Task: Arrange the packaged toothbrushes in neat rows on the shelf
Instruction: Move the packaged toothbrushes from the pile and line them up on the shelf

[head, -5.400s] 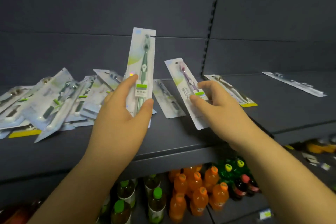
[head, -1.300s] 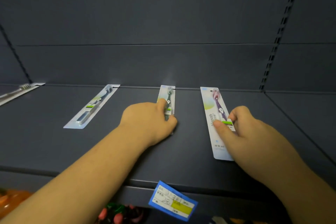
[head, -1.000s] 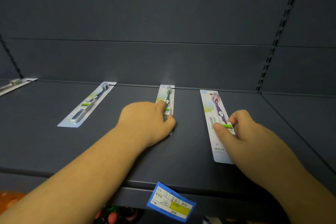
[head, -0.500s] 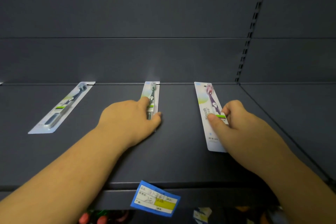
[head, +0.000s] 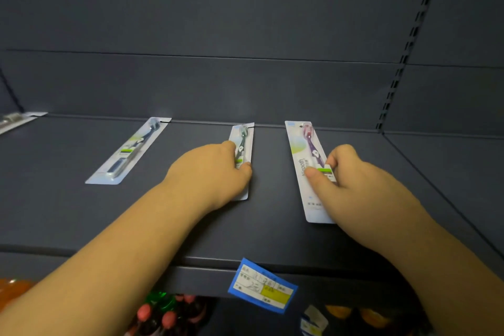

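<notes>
Three packaged toothbrushes lie flat on the dark shelf [head: 272, 237], their heads toward the back wall. My left hand [head: 210, 174] grips the green toothbrush pack [head: 243, 139] in the middle and covers its lower half. My right hand [head: 351, 183] pinches the purple toothbrush pack [head: 305, 150] on the right, thumb on its white card, fingers curled at its right edge. A blue toothbrush pack [head: 131, 151] lies slanted on the left, untouched. One more pack [head: 16, 120] shows at the far left edge.
The grey back wall stands right behind the packs. A slotted upright [head: 401, 68] divides this bay from the bay on the right. A blue and yellow price tag [head: 263, 285] hangs on the shelf's front lip. Drink bottles [head: 163, 314] stand on the shelf below.
Since 5.4 s ago both packs have gone from a cluttered bay to this shelf and now lie flat. Over the last second both hands keep their grip; only the view shifts.
</notes>
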A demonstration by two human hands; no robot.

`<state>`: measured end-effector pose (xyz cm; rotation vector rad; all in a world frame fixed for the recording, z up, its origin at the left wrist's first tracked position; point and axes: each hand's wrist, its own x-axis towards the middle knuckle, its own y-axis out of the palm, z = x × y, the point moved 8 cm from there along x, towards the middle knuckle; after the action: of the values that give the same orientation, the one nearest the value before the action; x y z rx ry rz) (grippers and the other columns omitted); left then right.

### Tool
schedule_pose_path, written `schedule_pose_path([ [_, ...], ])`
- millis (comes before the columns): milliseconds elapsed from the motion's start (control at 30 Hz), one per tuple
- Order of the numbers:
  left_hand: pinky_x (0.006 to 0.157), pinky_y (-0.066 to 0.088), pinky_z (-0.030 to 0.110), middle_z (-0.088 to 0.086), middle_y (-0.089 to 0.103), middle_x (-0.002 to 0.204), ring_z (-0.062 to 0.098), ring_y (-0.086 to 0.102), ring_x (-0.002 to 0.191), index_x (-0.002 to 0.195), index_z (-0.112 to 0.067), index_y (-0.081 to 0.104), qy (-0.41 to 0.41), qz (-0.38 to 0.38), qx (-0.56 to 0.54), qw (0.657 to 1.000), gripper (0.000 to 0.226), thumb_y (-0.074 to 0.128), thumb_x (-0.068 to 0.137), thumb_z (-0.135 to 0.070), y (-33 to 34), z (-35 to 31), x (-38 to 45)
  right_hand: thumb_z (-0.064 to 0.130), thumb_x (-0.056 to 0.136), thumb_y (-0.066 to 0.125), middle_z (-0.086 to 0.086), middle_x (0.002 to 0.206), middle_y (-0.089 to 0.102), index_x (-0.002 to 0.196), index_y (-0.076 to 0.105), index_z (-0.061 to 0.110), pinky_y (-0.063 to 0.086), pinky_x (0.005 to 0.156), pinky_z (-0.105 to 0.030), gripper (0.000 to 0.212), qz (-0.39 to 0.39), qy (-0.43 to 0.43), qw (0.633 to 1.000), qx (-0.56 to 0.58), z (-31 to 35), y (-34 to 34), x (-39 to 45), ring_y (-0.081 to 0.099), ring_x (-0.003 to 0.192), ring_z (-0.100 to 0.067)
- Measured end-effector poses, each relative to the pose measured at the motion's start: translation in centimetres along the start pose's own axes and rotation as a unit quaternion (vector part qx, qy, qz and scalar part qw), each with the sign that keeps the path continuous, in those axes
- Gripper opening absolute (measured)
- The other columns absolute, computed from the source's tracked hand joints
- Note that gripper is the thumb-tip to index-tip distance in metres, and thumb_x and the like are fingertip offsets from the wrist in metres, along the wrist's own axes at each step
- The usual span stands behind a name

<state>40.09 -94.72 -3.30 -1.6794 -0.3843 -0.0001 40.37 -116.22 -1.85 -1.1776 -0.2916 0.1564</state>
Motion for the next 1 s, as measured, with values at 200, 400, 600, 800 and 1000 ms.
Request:
schedule_pose_path([
  [200, 0.060, 0.037, 0.033, -0.004, 0.048, 0.075, 0.023, 0.051, 0.076, 0.085, -0.020, 0.046, -0.021, 0.004, -0.033, 0.999, 0.027, 0.042, 0.087, -0.046, -1.1, 2.1, -1.4, 0.056, 0.098, 0.035, 0.005, 0.079, 0.057, 0.097, 0.039, 0.023, 0.038, 0.054, -0.033, 0.033, -0.002, -0.038, 0.999, -0.019, 3.2, 0.8, 1.4, 0.055, 0.068, -0.014],
  [400, 0.059, 0.040, 0.033, -0.003, 0.057, 0.078, 0.020, 0.053, 0.075, 0.090, -0.023, 0.050, -0.039, -0.065, -0.067, 0.995, 0.025, 0.041, 0.086, -0.046, -3.8, 4.3, -3.4, 0.053, 0.100, 0.031, 0.003, 0.078, 0.049, 0.099, 0.038, 0.017, 0.037, 0.061, -0.037, 0.037, -0.004, -0.085, 0.990, -0.115, 7.1, 3.6, 4.8, 0.050, 0.072, -0.023],
  [600, 0.063, 0.044, 0.034, -0.004, 0.058, 0.081, 0.020, 0.054, 0.078, 0.094, -0.024, 0.050, -0.031, -0.081, -0.070, 0.994, 0.026, 0.041, 0.088, -0.048, -4.8, 5.1, -5.3, 0.049, 0.101, 0.030, -0.006, 0.102, 0.061, 0.106, 0.040, 0.014, 0.035, 0.066, -0.037, 0.037, -0.007, -0.087, 0.983, -0.160, 9.8, 6.1, 7.5, 0.047, 0.080, -0.026],
  [800, 0.060, 0.043, 0.033, -0.004, 0.058, 0.077, 0.017, 0.054, 0.074, 0.094, -0.025, 0.048, -0.022, -0.095, -0.069, 0.993, 0.026, 0.038, 0.090, -0.048, -5.4, 6.1, -6.0, 0.049, 0.101, 0.028, -0.007, 0.112, 0.063, 0.137, 0.037, 0.009, 0.035, 0.069, -0.038, 0.054, 0.011, -0.083, 0.971, -0.224, 11.1, 7.4, 7.9, 0.060, 0.099, -0.029],
  [1000, 0.053, 0.037, 0.031, -0.004, 0.056, 0.076, 0.017, 0.052, 0.070, 0.095, -0.025, 0.048, -0.013, -0.113, -0.057, 0.992, 0.027, 0.037, 0.090, -0.049, -5.8, 7.2, -6.2, 0.051, 0.100, 0.026, -0.007, 0.113, 0.064, 0.130, 0.039, 0.012, 0.036, 0.069, -0.038, 0.051, 0.010, -0.076, 0.972, -0.223, 10.9, 7.5, 7.6, 0.059, 0.095, -0.030],
])
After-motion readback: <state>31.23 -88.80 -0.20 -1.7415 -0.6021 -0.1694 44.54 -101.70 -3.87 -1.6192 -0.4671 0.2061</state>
